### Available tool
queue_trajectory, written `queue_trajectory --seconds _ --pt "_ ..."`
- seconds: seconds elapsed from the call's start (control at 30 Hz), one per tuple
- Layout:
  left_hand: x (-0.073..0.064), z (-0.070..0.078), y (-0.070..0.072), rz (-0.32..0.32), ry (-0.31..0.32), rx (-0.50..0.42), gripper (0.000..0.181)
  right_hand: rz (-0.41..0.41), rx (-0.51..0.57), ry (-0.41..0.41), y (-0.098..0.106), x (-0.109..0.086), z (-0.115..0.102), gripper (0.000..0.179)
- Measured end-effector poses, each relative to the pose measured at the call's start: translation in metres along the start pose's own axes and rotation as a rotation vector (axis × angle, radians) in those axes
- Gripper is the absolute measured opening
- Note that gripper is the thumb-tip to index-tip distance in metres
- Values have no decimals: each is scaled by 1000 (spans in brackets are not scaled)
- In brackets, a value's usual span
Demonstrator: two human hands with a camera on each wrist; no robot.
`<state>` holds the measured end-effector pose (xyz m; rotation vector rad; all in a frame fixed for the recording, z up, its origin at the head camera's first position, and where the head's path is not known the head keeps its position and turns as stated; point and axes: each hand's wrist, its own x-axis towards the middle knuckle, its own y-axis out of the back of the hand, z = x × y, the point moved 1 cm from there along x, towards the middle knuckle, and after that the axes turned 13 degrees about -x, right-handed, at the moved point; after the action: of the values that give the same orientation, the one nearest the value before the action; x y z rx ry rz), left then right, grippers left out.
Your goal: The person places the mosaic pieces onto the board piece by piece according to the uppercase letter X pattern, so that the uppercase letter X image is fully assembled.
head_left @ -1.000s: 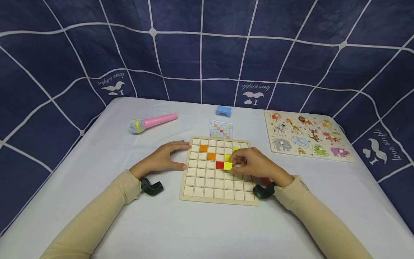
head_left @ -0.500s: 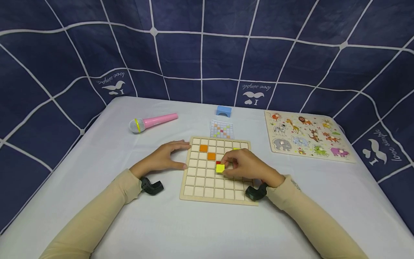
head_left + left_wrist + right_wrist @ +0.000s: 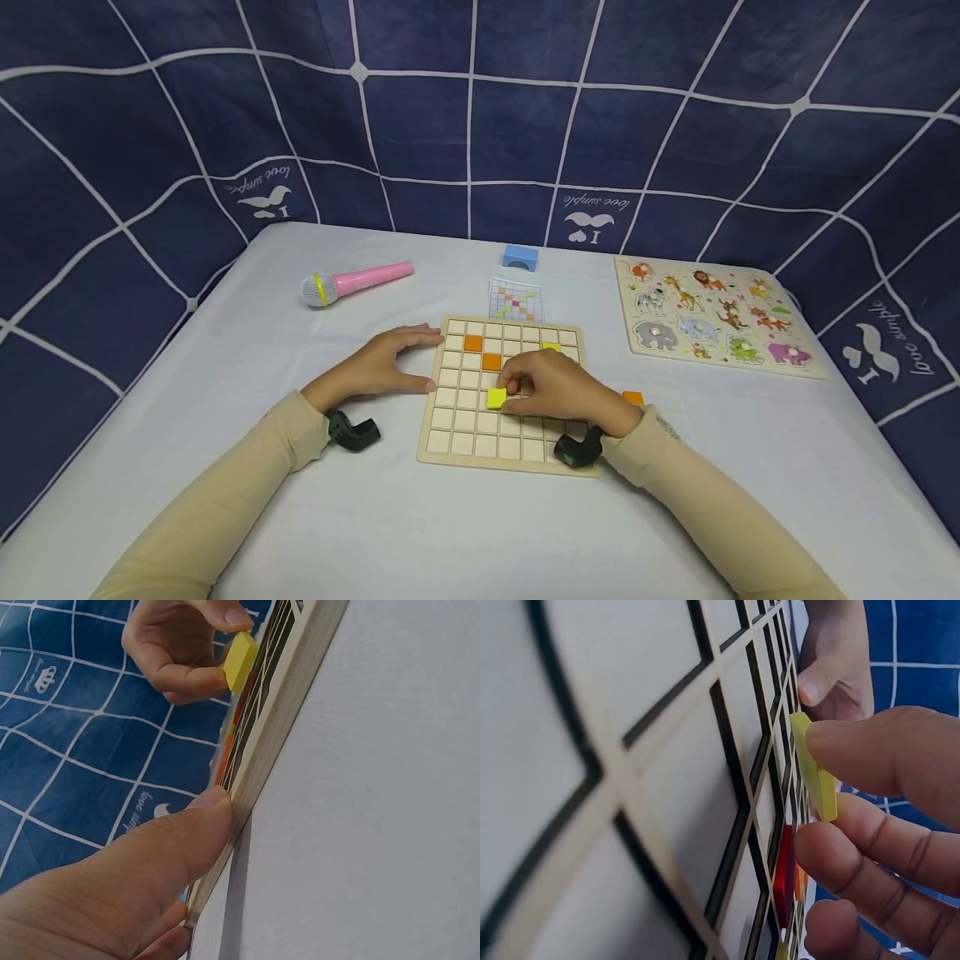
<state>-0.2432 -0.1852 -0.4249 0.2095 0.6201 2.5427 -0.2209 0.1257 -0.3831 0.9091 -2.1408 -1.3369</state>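
Observation:
My right hand (image 3: 553,387) pinches a yellow square tile (image 3: 496,399) between thumb and fingers, just above the middle of a wooden grid board (image 3: 452,450). In the right wrist view the yellow tile (image 3: 815,769) stands edge-on and tilted, apart from the grid. A red tile (image 3: 784,877) lies in a square behind it, mostly covered by my fingers in the head view. Two orange tiles (image 3: 491,362) and a yellow tile near the far edge sit in the board too. My left hand (image 3: 382,362) rests against the board's left edge, its thumb (image 3: 202,832) touching the rim.
A small pattern card (image 3: 515,300) lies beyond the board, with a blue block (image 3: 521,258) behind it. A pink toy microphone (image 3: 360,282) is at back left, an animal puzzle board (image 3: 716,321) at right. An orange tile (image 3: 632,397) shows beside my right wrist.
My right hand has carried the yellow tile left and slightly nearer across the board. The orange tile beside that wrist has come into sight. My left hand stays at the edge.

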Motion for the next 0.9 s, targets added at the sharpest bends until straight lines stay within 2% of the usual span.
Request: queue_trajectory --seconds 0.37,0.9 --pt "0 -1 -1 1 7 -6 80 -23 -56 -7 -5 9 -3 16" --pt "1 -1 0 0 0 -3 80 -43 -78 -16 -5 11 -6 16"
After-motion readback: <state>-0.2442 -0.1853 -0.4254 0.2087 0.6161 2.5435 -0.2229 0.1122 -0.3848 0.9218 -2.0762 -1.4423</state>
